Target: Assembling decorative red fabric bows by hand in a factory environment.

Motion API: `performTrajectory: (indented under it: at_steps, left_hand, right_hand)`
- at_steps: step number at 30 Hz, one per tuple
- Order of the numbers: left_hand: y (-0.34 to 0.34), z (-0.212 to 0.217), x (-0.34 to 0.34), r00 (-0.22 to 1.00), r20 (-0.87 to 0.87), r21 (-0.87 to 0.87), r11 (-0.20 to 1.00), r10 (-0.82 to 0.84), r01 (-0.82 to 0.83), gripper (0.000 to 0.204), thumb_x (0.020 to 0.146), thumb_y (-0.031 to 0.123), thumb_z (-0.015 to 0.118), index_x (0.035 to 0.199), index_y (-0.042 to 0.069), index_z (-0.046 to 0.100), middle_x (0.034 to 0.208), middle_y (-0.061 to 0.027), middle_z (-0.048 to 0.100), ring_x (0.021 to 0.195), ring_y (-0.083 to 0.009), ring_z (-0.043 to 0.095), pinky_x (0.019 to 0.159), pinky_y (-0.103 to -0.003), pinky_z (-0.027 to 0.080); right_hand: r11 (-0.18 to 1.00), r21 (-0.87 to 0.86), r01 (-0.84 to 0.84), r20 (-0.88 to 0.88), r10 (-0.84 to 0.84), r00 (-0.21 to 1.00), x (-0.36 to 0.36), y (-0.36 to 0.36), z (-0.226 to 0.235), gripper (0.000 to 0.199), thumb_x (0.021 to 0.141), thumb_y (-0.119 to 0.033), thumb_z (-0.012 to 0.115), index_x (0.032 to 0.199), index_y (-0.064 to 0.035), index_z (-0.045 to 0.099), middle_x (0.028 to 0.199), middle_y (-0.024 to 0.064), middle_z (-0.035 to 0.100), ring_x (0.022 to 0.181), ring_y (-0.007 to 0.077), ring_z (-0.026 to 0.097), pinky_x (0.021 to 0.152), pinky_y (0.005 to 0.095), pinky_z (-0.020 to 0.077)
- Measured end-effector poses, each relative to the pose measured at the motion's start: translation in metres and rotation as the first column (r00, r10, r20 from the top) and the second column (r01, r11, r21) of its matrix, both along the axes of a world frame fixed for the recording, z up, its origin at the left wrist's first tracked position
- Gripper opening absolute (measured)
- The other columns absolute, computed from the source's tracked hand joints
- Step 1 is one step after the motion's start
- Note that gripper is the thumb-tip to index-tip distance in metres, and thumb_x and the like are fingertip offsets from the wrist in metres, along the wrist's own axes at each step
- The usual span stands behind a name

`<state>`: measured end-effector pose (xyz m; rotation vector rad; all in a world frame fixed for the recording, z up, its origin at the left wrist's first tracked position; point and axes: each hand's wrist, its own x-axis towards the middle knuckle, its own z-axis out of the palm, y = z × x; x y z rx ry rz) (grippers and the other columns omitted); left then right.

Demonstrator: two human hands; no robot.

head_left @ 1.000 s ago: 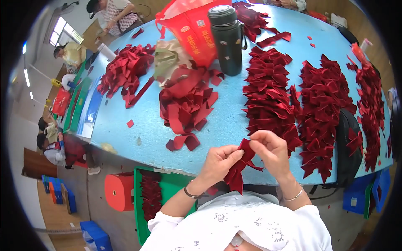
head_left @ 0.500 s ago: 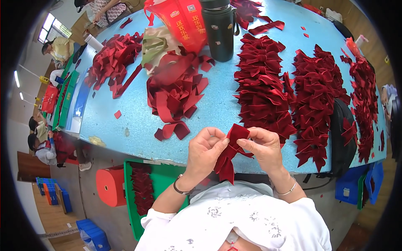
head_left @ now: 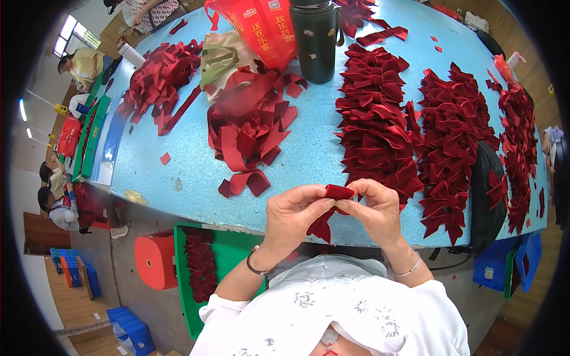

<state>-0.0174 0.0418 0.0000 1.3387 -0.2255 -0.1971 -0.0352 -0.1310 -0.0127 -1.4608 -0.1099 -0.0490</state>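
Near the front edge of the blue table, a dark red velvet ribbon (head_left: 321, 228) is pinched between my two hands. My left hand (head_left: 295, 212) grips it with thumb and forefinger, its thumb tip close to the other one. On the opposite side my right hand (head_left: 375, 207) pinches the folded upper part the same way. One end of the ribbon hangs below the fingers; the part under my thumbs is hidden. Just beyond my right hand lies a long stack of finished red bows (head_left: 374, 118). A loose heap of cut ribbon strips (head_left: 249, 127) rests ahead of my left hand.
On the blue table (head_left: 178, 190) stand a dark green bottle (head_left: 316, 44) and a red bag (head_left: 252, 26). More bow rows (head_left: 446, 148) and a black bag (head_left: 487, 196) lie to the right. Below the edge sit a green tray (head_left: 231, 252) and a red roll (head_left: 155, 261).
My hands have drawn together on the ribbon. Its upper part, which stood up between them, is now folded down, and the hanging end is shorter.
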Motion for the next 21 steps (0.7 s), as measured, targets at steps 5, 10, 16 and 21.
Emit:
performTrajectory:
  at_steps: [5, 10, 16, 21]
  left_hand:
    - [0.0055, -0.0011, 0.0046, 0.993, -0.114, 0.008, 0.999, -0.035, 0.036, 0.016, 0.083, 0.004, 0.064, 0.097, -0.004, 0.064, 0.087, -0.0076, 0.066, 0.075, -0.0076, 0.06, 0.065, -0.02, 0.05]
    - [0.0051, -0.0002, 0.0056, 0.969, -0.228, -0.124, 0.99, -0.097, 0.07, 0.014, 0.084, 0.005, 0.064, 0.095, -0.003, 0.063, 0.087, -0.0074, 0.066, 0.074, -0.0077, 0.06, 0.067, -0.02, 0.05]
    - [0.0045, 0.0039, 0.0066, 0.955, -0.271, -0.212, 0.975, -0.123, 0.066, 0.014, 0.085, 0.005, 0.062, 0.096, -0.004, 0.061, 0.087, -0.0077, 0.066, 0.075, -0.0092, 0.061, 0.069, -0.021, 0.049]
    - [0.0037, 0.0029, 0.0061, 0.951, -0.282, -0.204, 0.976, -0.128, 0.071, 0.013, 0.086, 0.004, 0.06, 0.097, -0.004, 0.059, 0.088, -0.0096, 0.065, 0.077, -0.0119, 0.062, 0.068, -0.023, 0.051]
  right_hand:
    - [0.984, 0.118, -0.137, -0.081, 0.147, 0.986, 0.0027, -0.0083, -0.0009, 0.014, 0.073, -0.001, 0.072, 0.085, 0.001, 0.064, 0.077, 0.0031, 0.062, 0.07, 0.0073, 0.055, 0.062, 0.0192, 0.0427]
    - [0.96, 0.236, -0.154, -0.135, 0.189, 0.973, 0.0041, -0.0094, 0.0022, 0.009, 0.078, -0.007, 0.07, 0.079, -0.0006, 0.063, 0.073, 0.0023, 0.063, 0.065, 0.0059, 0.055, 0.057, 0.0193, 0.0443]
    - [0.913, 0.377, -0.153, -0.086, 0.2, 0.976, 0.0049, -0.0085, -0.0024, 0.011, 0.081, -0.009, 0.067, 0.081, 0.001, 0.063, 0.076, 0.004, 0.063, 0.067, 0.0072, 0.056, 0.061, 0.0207, 0.045]
    - [0.988, 0.141, -0.065, 0.035, 0.061, 0.998, 0.0011, -0.0081, 0.0019, 0.009, 0.082, -0.004, 0.064, 0.083, 0.0037, 0.061, 0.075, 0.0049, 0.06, 0.069, 0.0105, 0.056, 0.065, 0.0224, 0.0463]
